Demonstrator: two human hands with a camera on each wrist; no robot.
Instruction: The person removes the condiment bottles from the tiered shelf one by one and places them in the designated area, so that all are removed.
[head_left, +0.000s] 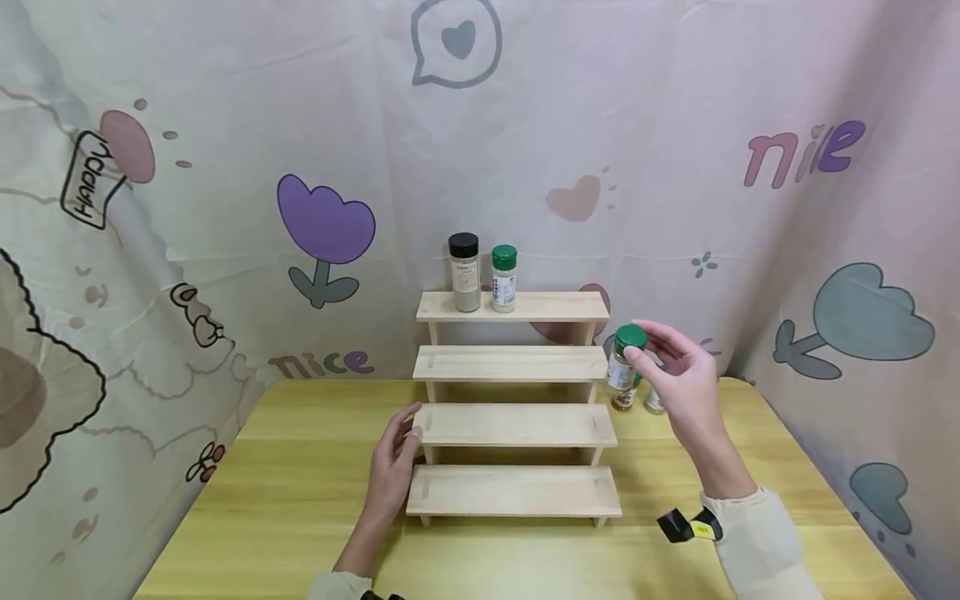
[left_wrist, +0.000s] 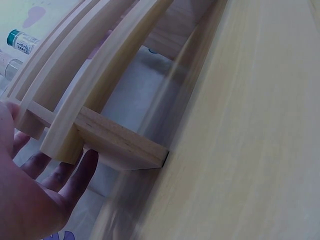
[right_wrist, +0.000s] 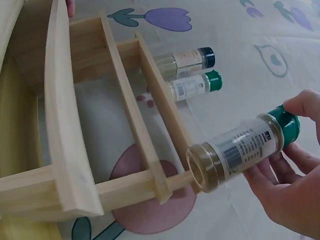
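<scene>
A four-tier wooden rack (head_left: 513, 425) stands on the table. My right hand (head_left: 686, 383) pinches a green-capped jar (head_left: 621, 371) by its cap, just right of the second tier from the top; in the right wrist view the labelled jar (right_wrist: 240, 150) tilts, its base toward the rack. On the top tier stand a black-capped jar (head_left: 466, 279) and another green-capped jar (head_left: 504, 283). My left hand (head_left: 392, 467) touches the rack's left side, and in the left wrist view its fingers (left_wrist: 82, 175) rest around the tier ends, slightly bent.
Behind the held jar, two more jars, one at the rack's right (head_left: 623, 400) and one beside it (head_left: 656, 403), stand on the yellow wood-grain table (head_left: 300, 483). A printed curtain (head_left: 480, 150) hangs behind and at both sides.
</scene>
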